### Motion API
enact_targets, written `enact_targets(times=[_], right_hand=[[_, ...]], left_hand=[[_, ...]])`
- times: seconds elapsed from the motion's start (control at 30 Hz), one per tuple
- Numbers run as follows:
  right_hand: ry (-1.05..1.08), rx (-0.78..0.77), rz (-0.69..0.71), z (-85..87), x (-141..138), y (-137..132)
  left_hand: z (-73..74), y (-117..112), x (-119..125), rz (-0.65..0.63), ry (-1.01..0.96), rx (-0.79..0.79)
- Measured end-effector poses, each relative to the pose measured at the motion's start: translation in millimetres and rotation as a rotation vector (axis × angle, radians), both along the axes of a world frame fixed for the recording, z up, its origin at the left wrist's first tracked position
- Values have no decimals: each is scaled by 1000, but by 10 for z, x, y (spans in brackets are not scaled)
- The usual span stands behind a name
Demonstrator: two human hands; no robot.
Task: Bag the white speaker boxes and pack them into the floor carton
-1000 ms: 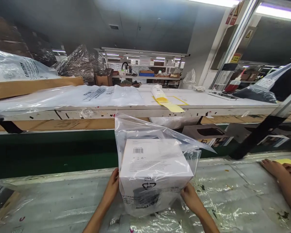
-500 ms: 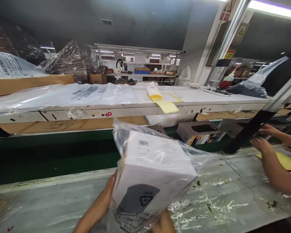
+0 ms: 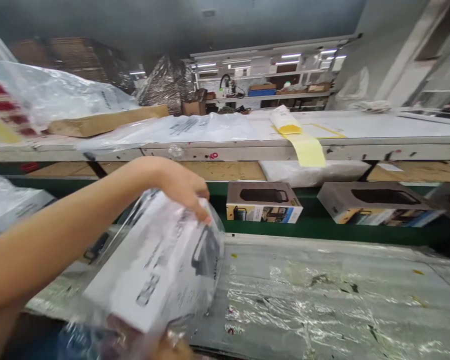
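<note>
A white printed box (image 3: 153, 255) inside a clear plastic bag (image 3: 215, 235) is tilted above the plastic-covered worktop (image 3: 303, 300). My left hand (image 3: 182, 187) reaches over from the left and grips the upper end of the bagged box, its fingers bent over the edge. Low in the picture, my right hand (image 3: 172, 347) is closed at the bag's lower end, partly cut off and blurred. Loose plastic bunches around it, and its exact grip is hard to see. Dark lettering and a picture of a dark product show on the box.
Beyond the worktop runs a green conveyor belt with two grey printed boxes (image 3: 264, 200) (image 3: 375, 200) on it. Another bagged box (image 3: 15, 205) is at the left. A white shelf (image 3: 240, 150) above holds plastic bags and a yellow paper strip (image 3: 309, 150).
The view has swung left. The bagged box has turned and tipped over. My left hand has moved from its side to its upper end. The co-worker's hands have left the view.
</note>
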State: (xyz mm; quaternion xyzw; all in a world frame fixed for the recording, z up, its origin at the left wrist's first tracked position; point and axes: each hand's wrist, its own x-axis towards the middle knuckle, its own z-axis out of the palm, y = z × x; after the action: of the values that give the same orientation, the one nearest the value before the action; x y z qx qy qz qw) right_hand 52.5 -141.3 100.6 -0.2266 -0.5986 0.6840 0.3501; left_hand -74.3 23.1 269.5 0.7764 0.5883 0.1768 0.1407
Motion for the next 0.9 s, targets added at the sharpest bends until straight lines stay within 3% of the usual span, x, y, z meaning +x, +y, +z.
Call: enact_targets(times=[0.07,0.13,0.17,0.2,0.3,0.37,0.43,0.5,0.57,0.63,0.77,0.9], right_hand=[[47,-7,140,78,273,104],[64,2,356,119,746,239],[67,13,379,120,1003,316],[76,20,334,107,1235,394],[18,268,-234,-8,1577,614],[-153,569,-474,-126,1460,724],[-282,822,-490,-240,1173,793],[-304,947,-467,-319,857,827],[-294,994,-473,-346,599,830],[-271,1034,-461,-321,416,803],[-223,1106,-311,-149,179,668],[-81,1047,-70,77,74,549]], left_hand=[[197,9,26,-47,98,24],[365,28,46,-134,183,11],[424,40,42,-177,215,2],[459,49,24,-199,236,7],[422,28,-118,-65,268,71],[340,-40,-240,79,285,12],[282,-135,-327,104,293,-156],[266,-230,-353,33,279,-284],[272,-298,-335,-11,249,-323],[274,-338,-321,24,224,-325],[233,-468,-501,109,252,-268],[101,-969,-921,171,52,-135]])
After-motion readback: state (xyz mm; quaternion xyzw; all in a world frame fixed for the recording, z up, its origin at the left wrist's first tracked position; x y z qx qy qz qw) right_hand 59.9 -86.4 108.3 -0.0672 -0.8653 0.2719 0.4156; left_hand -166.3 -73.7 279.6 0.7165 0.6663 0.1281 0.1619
